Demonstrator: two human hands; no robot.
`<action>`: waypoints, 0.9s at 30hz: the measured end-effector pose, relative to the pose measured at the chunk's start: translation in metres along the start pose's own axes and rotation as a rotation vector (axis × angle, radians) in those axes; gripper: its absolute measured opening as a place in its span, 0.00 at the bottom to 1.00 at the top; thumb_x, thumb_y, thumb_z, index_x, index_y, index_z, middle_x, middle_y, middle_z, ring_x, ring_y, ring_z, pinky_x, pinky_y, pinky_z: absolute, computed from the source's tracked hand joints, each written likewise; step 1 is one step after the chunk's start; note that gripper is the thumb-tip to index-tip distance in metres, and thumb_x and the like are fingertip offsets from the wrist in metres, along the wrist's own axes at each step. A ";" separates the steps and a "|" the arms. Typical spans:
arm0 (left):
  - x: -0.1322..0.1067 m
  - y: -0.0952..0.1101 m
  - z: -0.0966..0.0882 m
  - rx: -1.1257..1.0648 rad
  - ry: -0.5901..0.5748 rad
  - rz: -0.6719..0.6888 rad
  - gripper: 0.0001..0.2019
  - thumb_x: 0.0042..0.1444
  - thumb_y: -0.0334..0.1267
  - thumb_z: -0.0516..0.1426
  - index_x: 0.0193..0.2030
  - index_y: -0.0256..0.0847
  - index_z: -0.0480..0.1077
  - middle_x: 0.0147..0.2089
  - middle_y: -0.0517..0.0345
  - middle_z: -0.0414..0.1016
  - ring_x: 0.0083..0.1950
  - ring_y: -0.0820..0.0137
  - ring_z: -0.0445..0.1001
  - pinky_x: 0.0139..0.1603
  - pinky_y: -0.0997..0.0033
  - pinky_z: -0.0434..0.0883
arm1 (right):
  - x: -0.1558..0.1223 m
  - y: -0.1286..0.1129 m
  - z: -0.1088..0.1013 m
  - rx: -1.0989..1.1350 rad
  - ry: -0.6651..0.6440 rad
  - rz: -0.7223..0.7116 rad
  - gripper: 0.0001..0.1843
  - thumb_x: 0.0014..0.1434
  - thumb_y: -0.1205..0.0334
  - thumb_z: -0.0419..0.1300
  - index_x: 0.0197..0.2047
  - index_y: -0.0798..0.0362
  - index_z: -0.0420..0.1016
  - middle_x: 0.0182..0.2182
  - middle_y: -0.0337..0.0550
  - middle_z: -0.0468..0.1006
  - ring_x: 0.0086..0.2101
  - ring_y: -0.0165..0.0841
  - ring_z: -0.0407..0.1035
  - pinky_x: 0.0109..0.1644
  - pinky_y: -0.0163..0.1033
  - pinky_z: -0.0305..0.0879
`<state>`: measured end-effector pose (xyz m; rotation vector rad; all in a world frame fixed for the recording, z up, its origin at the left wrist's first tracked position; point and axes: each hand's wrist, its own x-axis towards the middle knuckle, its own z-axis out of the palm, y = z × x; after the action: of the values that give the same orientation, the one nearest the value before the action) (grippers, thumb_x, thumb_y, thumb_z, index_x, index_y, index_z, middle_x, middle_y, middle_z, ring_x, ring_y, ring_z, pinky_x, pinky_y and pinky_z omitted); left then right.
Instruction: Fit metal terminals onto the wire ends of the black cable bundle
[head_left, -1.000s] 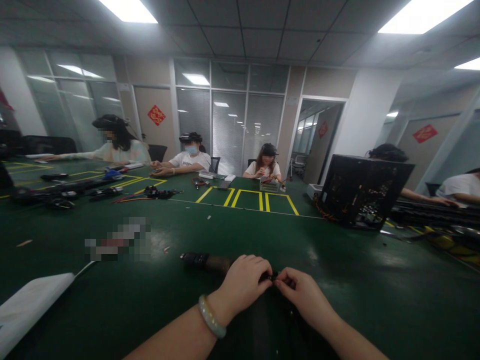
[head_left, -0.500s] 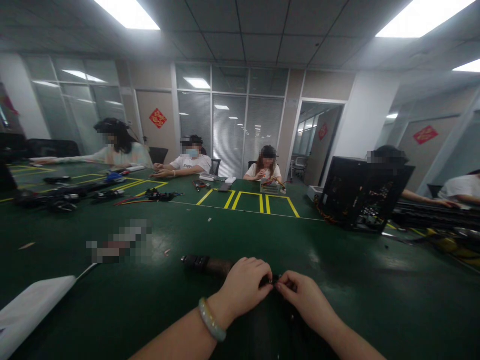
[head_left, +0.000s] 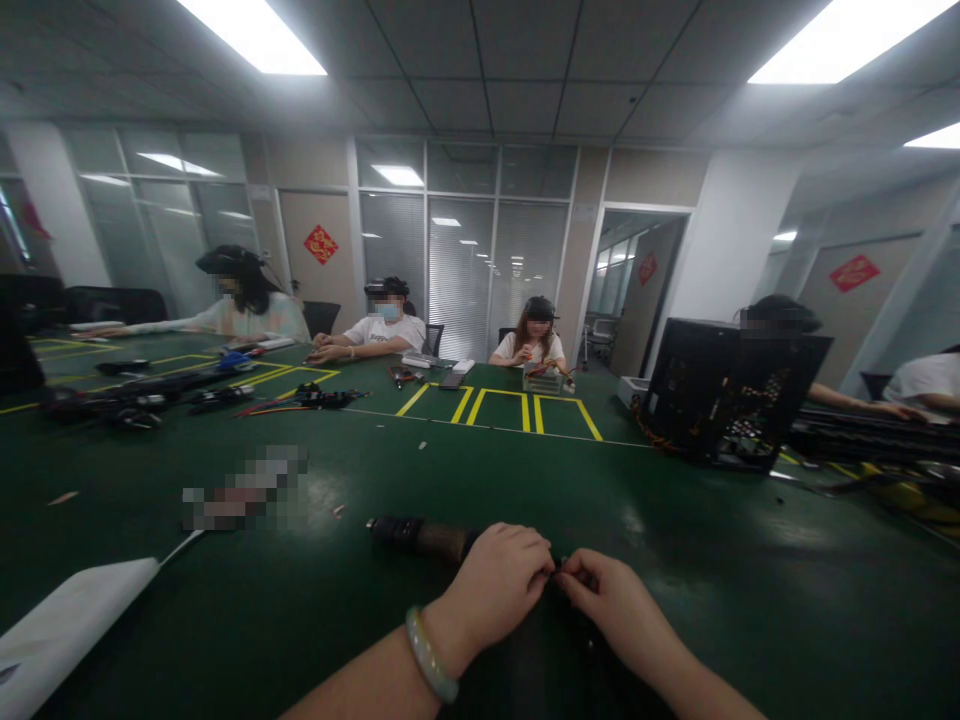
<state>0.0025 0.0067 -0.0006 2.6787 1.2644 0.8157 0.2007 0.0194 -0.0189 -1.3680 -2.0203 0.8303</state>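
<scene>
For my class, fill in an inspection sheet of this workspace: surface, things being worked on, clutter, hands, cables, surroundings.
Surface: green table, marked with yellow lines toward the far side.
Things being worked on: dark cylindrical object, lying down, partly hidden by the left hand; a small dark part at the fingertips, too obscured to identify.
Clutter: pale scraps; a pixelated item.
Hands: left and right fingertips close together; their grip is unclear.
Cables: white cable from a white object; coloured wires farther off.
Surroundings: seated people; black computer case; glass partition.
</scene>
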 end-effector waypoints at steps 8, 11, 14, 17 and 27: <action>0.001 0.001 -0.001 -0.002 0.007 -0.088 0.06 0.56 0.36 0.61 0.39 0.43 0.70 0.43 0.59 0.75 0.47 0.64 0.71 0.52 0.63 0.63 | 0.002 0.005 0.001 0.021 -0.015 -0.008 0.09 0.60 0.58 0.57 0.32 0.53 0.75 0.25 0.36 0.74 0.28 0.31 0.68 0.30 0.31 0.57; 0.001 0.000 -0.002 0.008 -0.013 -0.093 0.05 0.57 0.38 0.61 0.39 0.42 0.70 0.43 0.59 0.75 0.47 0.65 0.71 0.50 0.64 0.63 | 0.002 0.005 0.000 0.037 -0.020 -0.019 0.09 0.60 0.59 0.57 0.32 0.53 0.75 0.25 0.36 0.75 0.29 0.31 0.68 0.30 0.31 0.57; 0.001 -0.001 -0.001 0.012 -0.031 -0.051 0.02 0.59 0.35 0.59 0.39 0.44 0.71 0.44 0.61 0.75 0.48 0.67 0.71 0.51 0.66 0.63 | 0.002 0.006 0.001 0.045 -0.028 -0.017 0.08 0.60 0.59 0.57 0.32 0.52 0.75 0.25 0.36 0.75 0.28 0.31 0.68 0.29 0.31 0.56; 0.000 -0.002 0.000 0.003 -0.031 -0.028 0.03 0.60 0.33 0.58 0.39 0.45 0.71 0.44 0.63 0.74 0.48 0.68 0.71 0.52 0.66 0.62 | 0.002 0.008 0.001 0.047 -0.023 -0.015 0.08 0.60 0.60 0.58 0.32 0.52 0.75 0.25 0.36 0.74 0.28 0.31 0.68 0.29 0.31 0.56; 0.001 0.002 -0.003 0.002 -0.029 -0.088 0.04 0.58 0.37 0.59 0.39 0.42 0.69 0.41 0.60 0.74 0.44 0.66 0.71 0.47 0.65 0.63 | 0.002 0.004 0.000 0.039 -0.027 0.003 0.08 0.59 0.60 0.58 0.32 0.52 0.75 0.25 0.36 0.75 0.28 0.31 0.68 0.29 0.31 0.57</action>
<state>0.0025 0.0054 0.0031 2.6059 1.3660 0.7614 0.2028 0.0224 -0.0217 -1.3451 -2.0123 0.8889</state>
